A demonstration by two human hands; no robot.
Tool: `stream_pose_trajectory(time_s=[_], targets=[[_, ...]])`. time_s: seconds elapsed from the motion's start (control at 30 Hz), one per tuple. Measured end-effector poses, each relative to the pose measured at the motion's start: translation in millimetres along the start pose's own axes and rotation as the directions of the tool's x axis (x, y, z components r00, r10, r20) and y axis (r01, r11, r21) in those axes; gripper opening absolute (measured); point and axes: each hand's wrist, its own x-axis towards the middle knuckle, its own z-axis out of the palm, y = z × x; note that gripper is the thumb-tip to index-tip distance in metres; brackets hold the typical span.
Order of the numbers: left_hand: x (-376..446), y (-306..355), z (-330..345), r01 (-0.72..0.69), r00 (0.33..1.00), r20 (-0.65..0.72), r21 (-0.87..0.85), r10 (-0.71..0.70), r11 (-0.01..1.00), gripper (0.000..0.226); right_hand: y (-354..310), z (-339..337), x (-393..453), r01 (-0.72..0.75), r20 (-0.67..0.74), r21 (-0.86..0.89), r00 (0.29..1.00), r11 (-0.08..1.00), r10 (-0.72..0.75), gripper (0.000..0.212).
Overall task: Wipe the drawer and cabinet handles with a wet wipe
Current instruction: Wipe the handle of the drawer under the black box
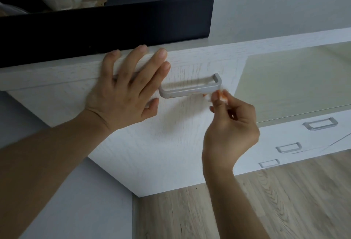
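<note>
The right hand (230,124) pinches a wet wipe (218,96) against the handle (190,90); the left hand (131,86), fingers spread, braces the drawer front (171,134). So small a pinch could let the wipe slip off.

no readable text, labels, brands or numbers on any surface in view

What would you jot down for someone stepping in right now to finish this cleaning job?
Left hand: open, fingers spread flat on the white cabinet front, steadying it.
Right hand: pinches a small wet wipe, orange-stained, against the right end of the grey bar handle.
Done: wiping of this handle under way; an orange smear shows near its left end.
Left: finish it, then the three drawer handles at the right.
</note>
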Motion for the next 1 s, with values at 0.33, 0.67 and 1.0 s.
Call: stream_pose_trajectory(time_s=[0.33, 0.67, 1.0], targets=[[0, 1, 0, 0.002, 1.000, 0.001, 0.001, -0.002, 1.000, 0.079, -10, 0, 0, 0.017, 0.047, 0.102, 0.999, 0.995, -0.022, 0.020], [0, 1, -2, -0.028, 1.000, 0.011, 0.021, 0.028, 0.999, 0.079, -2, 6, -11, 0.174, 0.095, -0.017, 0.981, 0.985, -0.171, 0.010], [1, 3, -3, -0.004, 1.000, 0.005, -0.016, 0.004, 1.000, 0.080, 1, -3, -6, 0.100, 0.034, 0.044, 0.994, 0.994, -0.101, 0.010]])
